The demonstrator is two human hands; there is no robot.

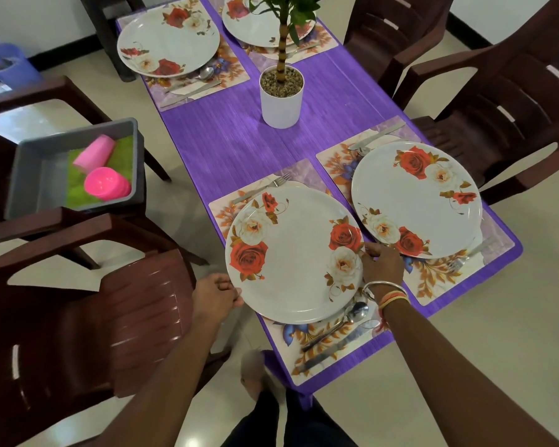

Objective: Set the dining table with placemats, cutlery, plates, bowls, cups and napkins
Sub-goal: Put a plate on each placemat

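At the counter's (239,140) near end, left hand (215,295) and right hand (383,264), fingers curled on opposite rims, apparently seat the near plate (291,262) on its placemat (223,211); pink cups (99,154) likely follow.

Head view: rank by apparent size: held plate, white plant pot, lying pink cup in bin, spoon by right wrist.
1. held plate
2. white plant pot
3. lying pink cup and spoon: unranked; spoon longer but thinner, and nearer the camera.
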